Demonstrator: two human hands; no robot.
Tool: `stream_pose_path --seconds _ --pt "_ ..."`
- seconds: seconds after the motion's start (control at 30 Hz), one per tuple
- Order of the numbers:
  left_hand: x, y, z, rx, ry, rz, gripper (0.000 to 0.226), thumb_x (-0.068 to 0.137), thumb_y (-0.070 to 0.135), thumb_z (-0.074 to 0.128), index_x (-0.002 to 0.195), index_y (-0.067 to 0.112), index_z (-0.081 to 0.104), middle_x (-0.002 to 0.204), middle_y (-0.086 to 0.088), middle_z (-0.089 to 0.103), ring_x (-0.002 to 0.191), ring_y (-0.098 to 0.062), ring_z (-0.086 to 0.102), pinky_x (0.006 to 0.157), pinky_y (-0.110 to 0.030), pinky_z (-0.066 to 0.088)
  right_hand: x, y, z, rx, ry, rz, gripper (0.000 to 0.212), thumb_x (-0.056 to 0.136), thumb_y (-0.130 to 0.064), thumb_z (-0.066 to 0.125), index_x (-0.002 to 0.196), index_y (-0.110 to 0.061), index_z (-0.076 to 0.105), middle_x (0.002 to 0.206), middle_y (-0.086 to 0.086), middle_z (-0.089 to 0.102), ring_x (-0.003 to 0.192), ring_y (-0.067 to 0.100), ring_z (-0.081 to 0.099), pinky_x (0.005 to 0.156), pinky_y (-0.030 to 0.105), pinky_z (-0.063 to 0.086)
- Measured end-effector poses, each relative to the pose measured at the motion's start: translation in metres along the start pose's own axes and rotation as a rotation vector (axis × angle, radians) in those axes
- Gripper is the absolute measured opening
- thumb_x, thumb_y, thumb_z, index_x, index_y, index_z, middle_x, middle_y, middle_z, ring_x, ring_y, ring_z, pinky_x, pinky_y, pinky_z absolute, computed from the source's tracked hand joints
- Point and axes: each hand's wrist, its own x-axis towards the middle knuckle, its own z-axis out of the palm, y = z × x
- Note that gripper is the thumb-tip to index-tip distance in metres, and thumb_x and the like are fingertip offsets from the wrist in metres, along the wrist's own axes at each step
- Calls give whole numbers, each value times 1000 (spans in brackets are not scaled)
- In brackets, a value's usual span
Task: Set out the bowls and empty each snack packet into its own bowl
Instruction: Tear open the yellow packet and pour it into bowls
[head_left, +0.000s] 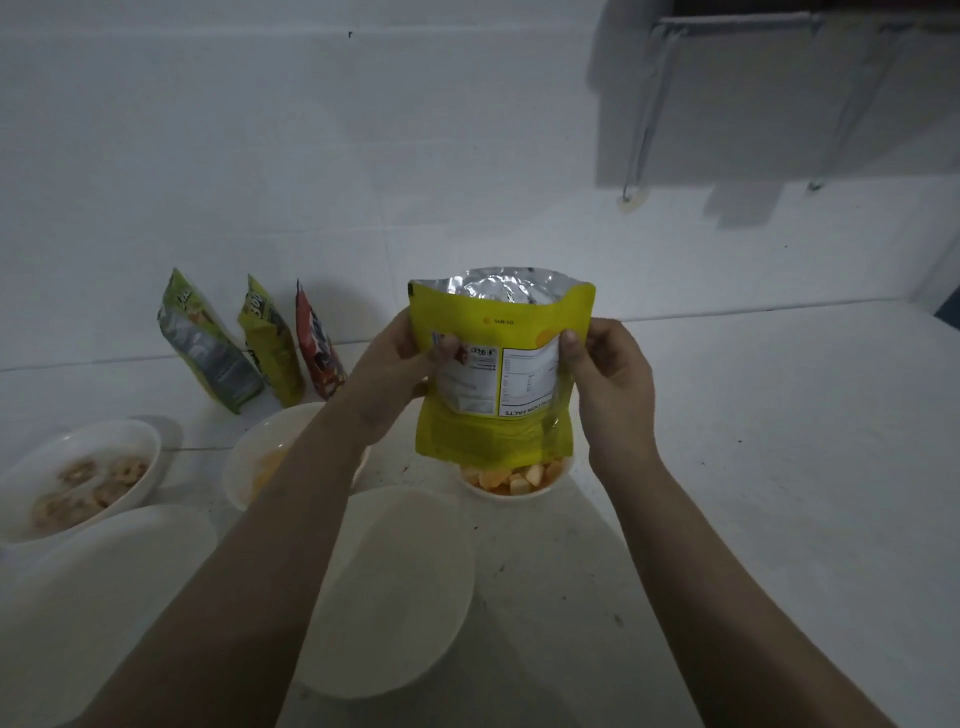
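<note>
Yellow packet (501, 364) upside down over bowl (511, 486) of orange cubes

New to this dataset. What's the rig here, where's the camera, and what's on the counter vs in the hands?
There is no robot: a person works with bare hands, and the single picture comes from a wide-angle camera on their head, looking forward and down.

The left hand and right hand both pinch a yellow snack pouch, held upside down, silver inside showing at the top, over a small white bowl of orange chunks.

On the white counter: three more snack packets leaning against the wall, a bowl of ring-shaped snacks, a bowl partly hidden by the left arm, and two empty white bowls nearest the camera.
</note>
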Motion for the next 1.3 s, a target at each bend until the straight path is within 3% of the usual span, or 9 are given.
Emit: stream_pose_path --seconds 0.17,0.27,0.37,0.5,0.63,0.8,1.03,1.17,1.3 --pt "6 -3 -6 8 172 98 30 86 24 61 110 7 65 101 -5 75 96 -26 70 80 -43 59 5 3 -3 20 95 9 14 94 -17 63 82 -22 64 80 -6 69 77 7 64 68 22 50" --pt "7 -7 -9 -6 197 96 32 87 24 60 112 5 64 106 -11 73 101 -32 68 83 -47 57 5 -1 0 52 -12 41 7 96 -18 60 93 -13 63 84 -5 70 79 4 65 68 19 51" --pt "7 -6 -8 44 211 109 28 85 24 61 108 9 67 101 -5 75 99 -28 69 85 -43 57 8 -7 1 93 -131 141 17 92 -24 65 106 -13 67 96 -1 74 87 7 70 70 20 54" --pt "6 -9 -4 70 265 129 21 93 16 56 109 6 65 98 2 76 99 -22 69 87 -38 55 13 -12 7 60 -48 147 15 90 -22 68 83 -9 73 72 -3 75 67 7 70 56 20 53" --pt "-4 -12 1 77 205 95 29 92 14 58 118 4 62 112 -10 71 104 -26 68 83 -34 56 16 -17 8 116 -8 133 16 91 -20 67 77 -14 72 68 -4 74 67 11 71 60 26 57" --pt "-16 -25 -3 190 7 -69 32 85 16 66 117 18 65 115 2 72 108 -14 67 88 -26 55 22 -25 3 232 17 126 14 91 -16 66 79 -12 72 70 -3 75 68 12 71 61 25 57" --pt "-19 -36 -12 199 87 -24 30 82 18 66 113 21 67 111 6 73 107 -14 68 86 -25 55 13 -20 11 224 -11 120 15 90 -17 68 78 -14 75 73 1 75 70 17 72 63 30 57" --pt "-18 -44 -12 220 124 15 28 88 8 64 113 18 67 111 6 73 107 -15 68 88 -27 55 16 -21 11 198 -17 83 17 89 -21 69 75 -14 76 74 8 74 73 25 70 70 45 57" --pt "-14 -44 -13 236 176 31 28 88 11 65 115 18 67 115 2 72 108 -17 67 90 -32 54 16 -24 12 157 -32 43 16 90 -22 69 76 -14 75 75 8 73 73 23 68 69 42 57"
